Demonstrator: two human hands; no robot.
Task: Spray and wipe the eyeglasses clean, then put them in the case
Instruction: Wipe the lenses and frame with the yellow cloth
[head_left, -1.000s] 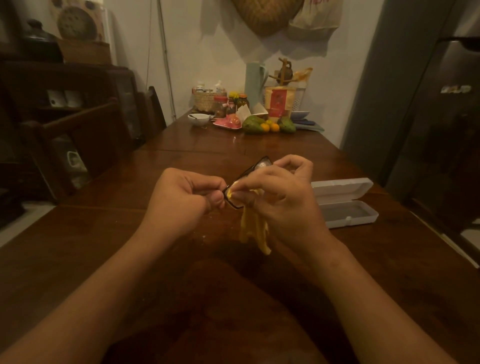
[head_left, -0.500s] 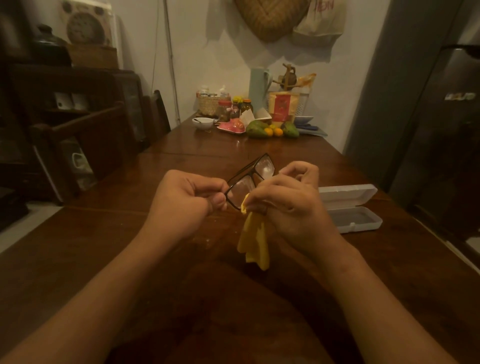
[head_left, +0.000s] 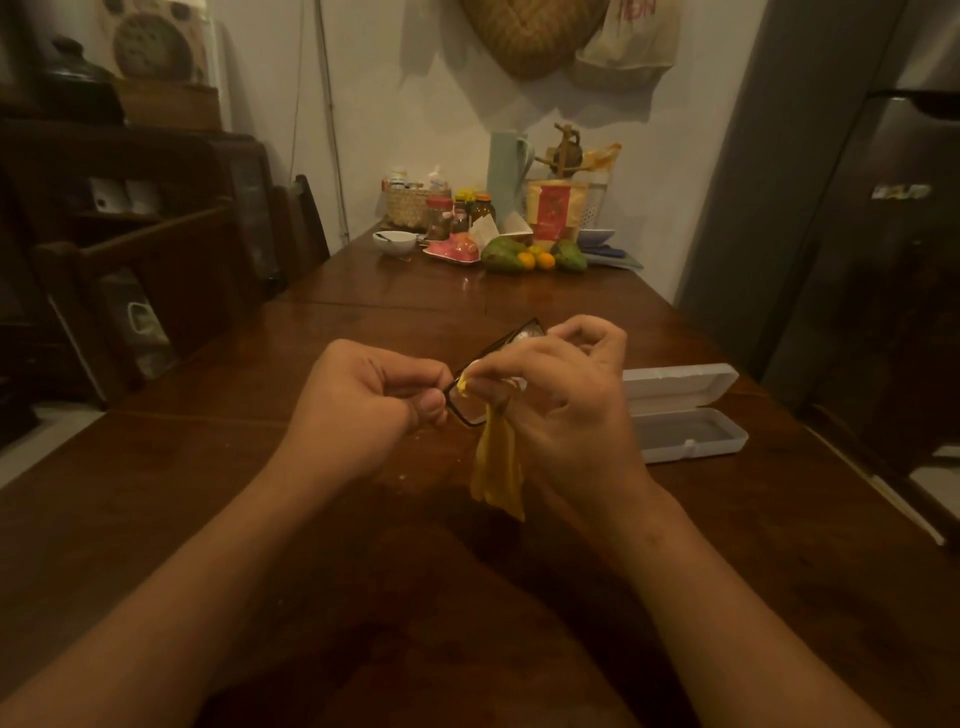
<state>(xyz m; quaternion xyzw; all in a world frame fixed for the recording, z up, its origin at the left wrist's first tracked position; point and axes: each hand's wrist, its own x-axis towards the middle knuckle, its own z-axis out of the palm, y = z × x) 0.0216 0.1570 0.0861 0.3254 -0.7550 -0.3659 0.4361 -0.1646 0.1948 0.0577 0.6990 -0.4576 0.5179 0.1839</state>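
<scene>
Head view: left hand (head_left: 363, 400) pinches eyeglasses (head_left: 468, 409), right hand (head_left: 566, 400) pinches yellow cloth (head_left: 496, 467) over one lens, open case (head_left: 685, 415) just beside.

The case (head_left: 691, 434) lies on the surface (head_left: 260, 493) near its right edge, lid laid back behind the tray. Just left of the case is the right hand (head_left: 561, 395), with a cloth (head_left: 498, 467) hanging below it. Farther left come the eyeglasses (head_left: 467, 408), then the left hand (head_left: 363, 400), all above the surface. Well behind the case, at the far end, stand a bowl (head_left: 395, 243), fruit (head_left: 504, 254) and a basket (head_left: 410, 205).
</scene>
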